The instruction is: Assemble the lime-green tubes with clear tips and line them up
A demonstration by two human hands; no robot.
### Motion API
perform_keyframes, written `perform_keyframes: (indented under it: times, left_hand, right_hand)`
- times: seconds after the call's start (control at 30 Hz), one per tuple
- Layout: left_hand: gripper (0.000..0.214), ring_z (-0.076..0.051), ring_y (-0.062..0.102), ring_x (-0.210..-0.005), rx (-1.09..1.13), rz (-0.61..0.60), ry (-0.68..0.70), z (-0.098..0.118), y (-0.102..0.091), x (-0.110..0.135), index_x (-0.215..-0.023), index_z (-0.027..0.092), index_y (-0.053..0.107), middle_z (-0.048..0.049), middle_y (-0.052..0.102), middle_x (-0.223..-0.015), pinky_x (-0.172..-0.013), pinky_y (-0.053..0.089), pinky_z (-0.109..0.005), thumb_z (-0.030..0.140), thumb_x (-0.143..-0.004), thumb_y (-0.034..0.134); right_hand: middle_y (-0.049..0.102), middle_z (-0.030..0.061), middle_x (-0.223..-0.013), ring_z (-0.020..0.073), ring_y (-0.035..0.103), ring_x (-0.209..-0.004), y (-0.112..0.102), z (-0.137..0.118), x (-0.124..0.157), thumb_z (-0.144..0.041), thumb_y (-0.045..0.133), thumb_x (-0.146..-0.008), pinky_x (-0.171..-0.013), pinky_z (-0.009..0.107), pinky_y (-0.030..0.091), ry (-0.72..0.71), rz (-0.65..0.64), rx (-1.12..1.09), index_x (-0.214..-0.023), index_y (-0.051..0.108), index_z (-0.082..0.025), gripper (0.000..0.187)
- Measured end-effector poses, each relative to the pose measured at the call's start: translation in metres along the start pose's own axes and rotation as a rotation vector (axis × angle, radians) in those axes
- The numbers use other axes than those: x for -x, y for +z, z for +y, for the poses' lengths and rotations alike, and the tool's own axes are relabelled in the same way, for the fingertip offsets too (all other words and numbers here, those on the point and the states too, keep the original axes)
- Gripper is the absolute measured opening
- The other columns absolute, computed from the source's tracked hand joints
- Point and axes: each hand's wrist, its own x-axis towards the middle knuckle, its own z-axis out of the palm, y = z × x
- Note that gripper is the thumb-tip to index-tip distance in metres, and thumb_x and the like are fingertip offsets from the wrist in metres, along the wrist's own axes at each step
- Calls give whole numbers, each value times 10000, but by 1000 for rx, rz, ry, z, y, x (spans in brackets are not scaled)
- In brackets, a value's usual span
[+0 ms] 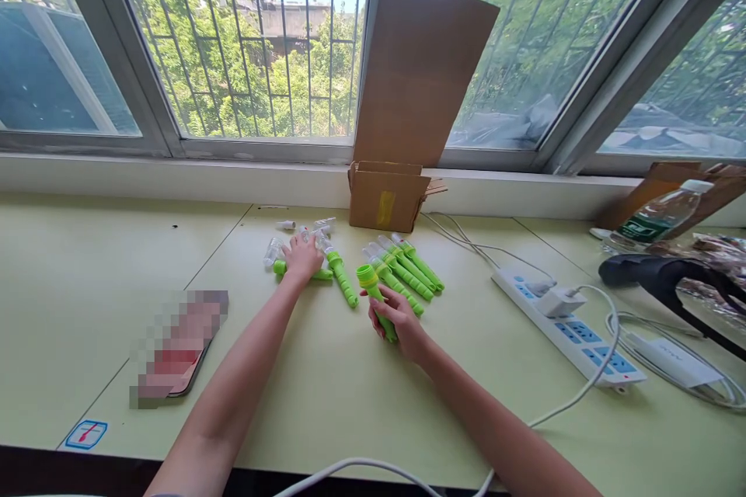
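My right hand (402,320) is closed around a bright green plastic tube (368,277), held tilted with its wide, open, ringed end up. My left hand (303,256) reaches down among small clear plastic pieces, fingers curled; what lies under its fingertips is hidden. Beside it are a clear plastic cap (272,252) and a small white piece (285,225). Below that hand lies another green tube (322,274), partly covered. A green tube with a clear top (343,279) rests between my hands. To the right, several similar green tubes with clear tops (408,264) lie in a row.
A cardboard box (381,202) with a raised flap stands at the window. On the right are a white power strip (568,330) with cables, a water bottle (661,217) and a black curved object (670,283). A phone (183,353), blurred out, lies on the left.
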Motion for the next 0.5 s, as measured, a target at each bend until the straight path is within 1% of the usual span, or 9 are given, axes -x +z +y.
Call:
perform_keyframes:
  times: [0.1,0.27,0.5]
  left_hand:
    - [448,-330,413,-1198,5,-23,-11,1,-1,-1,-1255,235,472,-164,481,-1291,-951,306,-584,251,-831,327]
    - [403,-323,488,-1112,18,-69,-17,2,-2,-2,-1166,197,536,-163,560,-1198,-939,313,-571,262,-828,325]
    - [380,-333,482,-1114,29,-74,-37,3,-2,-3,-1122,207,562,-168,559,-1199,-915,320,-574,317,-814,368]
  right_hand:
    - [475,-59,-499,73,369,-367,-1,1,0,-420,592,-753,-351,203,273,6,2,5,-970,563,-167,334]
    - [483,-55,-511,74,376,-376,-2,2,-1,-426,584,-764,-357,203,278,15,-6,23,-969,566,-173,327]
    - [469,-57,-498,78,370,-376,-1,2,-1,-421,583,-765,-351,204,278,6,-8,25,-994,571,-166,343]
